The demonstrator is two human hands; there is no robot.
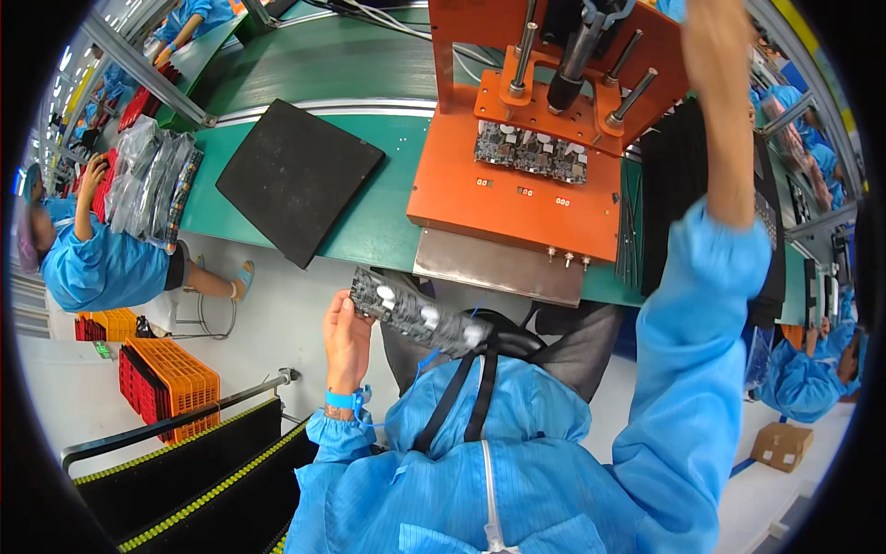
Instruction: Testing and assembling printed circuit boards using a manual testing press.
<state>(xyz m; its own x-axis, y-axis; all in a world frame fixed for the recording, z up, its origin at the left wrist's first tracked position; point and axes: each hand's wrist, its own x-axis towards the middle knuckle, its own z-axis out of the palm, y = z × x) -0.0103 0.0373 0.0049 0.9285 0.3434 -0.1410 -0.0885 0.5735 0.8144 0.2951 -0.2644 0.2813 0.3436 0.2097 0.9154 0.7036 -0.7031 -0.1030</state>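
My left hand (347, 338) is closed on one end of a long circuit board panel (413, 312). The panel, with white round parts on it, hangs over my lap, below the table's front edge. My right arm reaches up along the right side of an orange bench press (513, 217). At the top edge of the picture my right hand (718, 42) is smeared, so its fingers cannot be made out. Beneath the press's orange upper plate (554, 113) lies another circuit board panel (530, 155). A metal plunger (574, 69) rises above that plate.
A black square mat (300, 177) lies on the green table (392, 208). Bagged boards (152, 180) are stacked at left, near a co-worker (101, 263). Orange crates (180, 379) and a black rack (203, 471) stand lower left. Thin rods (630, 222) lie right of the press.
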